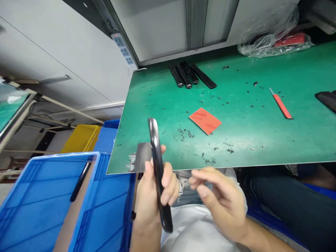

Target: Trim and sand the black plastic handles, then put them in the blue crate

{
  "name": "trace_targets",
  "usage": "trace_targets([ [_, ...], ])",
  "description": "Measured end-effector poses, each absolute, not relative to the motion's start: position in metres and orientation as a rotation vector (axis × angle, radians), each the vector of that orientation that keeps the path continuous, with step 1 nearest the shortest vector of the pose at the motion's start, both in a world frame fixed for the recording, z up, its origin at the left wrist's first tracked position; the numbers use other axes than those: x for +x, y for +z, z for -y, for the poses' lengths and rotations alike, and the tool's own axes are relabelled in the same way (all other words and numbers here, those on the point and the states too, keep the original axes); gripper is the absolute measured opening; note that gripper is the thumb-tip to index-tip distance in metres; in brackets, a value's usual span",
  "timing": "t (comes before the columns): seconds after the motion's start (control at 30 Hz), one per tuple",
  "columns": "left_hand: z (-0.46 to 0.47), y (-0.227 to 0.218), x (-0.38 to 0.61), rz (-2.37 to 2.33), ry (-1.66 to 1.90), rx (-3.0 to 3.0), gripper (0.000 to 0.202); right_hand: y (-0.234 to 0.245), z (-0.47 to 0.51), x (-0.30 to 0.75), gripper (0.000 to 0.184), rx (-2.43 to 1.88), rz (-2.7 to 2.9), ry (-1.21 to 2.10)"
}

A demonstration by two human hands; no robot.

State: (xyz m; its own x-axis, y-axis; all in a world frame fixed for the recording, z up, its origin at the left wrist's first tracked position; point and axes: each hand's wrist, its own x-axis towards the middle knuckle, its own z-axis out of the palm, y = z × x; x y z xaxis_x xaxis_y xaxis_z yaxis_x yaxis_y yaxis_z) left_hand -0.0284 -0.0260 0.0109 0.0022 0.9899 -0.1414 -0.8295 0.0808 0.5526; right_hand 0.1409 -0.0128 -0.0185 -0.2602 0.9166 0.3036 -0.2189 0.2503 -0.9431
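Observation:
My left hand [149, 199] grips a glossy black phone [159, 171] upright and edge-on, with the fingers wrapped around its side. My right hand [217, 196] hovers just to the right of the phone, not touching it. Its thumb and forefinger are close together and apart from the other fingers, with nothing visible between them. Both hands are just past the front edge of a green work mat [236, 140]. A dark metal plate [144, 156] lies on the mat's corner behind the phone, partly hidden by it.
Dark flecks, an orange abrasive sheet [205, 120], an orange craft knife [280, 103] and several long black strips [186, 75] lie on the mat. Blue crates [39, 196] stand at the left, one holding a black strip [80, 182]. A power strip [123, 49] is fixed above.

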Motion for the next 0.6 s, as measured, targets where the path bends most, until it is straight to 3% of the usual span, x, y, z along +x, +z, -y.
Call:
trace_targets([
  [0.07,0.033,0.004,-0.027,-0.577,1.348,0.494,0.042,-0.016,0.003,0.137,0.035,-0.818,1.215,1.347],
  [0.17,0.045,-0.006,-0.022,-0.608,1.173,0.572,0.044,-0.010,-0.011,0.131,0.050,-0.673,1.087,1.661],
  [0.27,0.052,-0.011,-0.018,-0.622,1.098,0.559,0.046,-0.004,-0.018,0.128,0.050,-0.519,1.002,1.867],
  [0.43,0.055,-0.002,-0.018,-0.762,1.022,0.589,0.067,-0.002,-0.017,0.129,0.050,-0.405,0.930,1.984],
  [0.6,0.056,0.007,-0.019,-0.808,1.000,0.568,0.063,-0.001,-0.018,0.133,0.042,-0.373,0.937,1.958],
])
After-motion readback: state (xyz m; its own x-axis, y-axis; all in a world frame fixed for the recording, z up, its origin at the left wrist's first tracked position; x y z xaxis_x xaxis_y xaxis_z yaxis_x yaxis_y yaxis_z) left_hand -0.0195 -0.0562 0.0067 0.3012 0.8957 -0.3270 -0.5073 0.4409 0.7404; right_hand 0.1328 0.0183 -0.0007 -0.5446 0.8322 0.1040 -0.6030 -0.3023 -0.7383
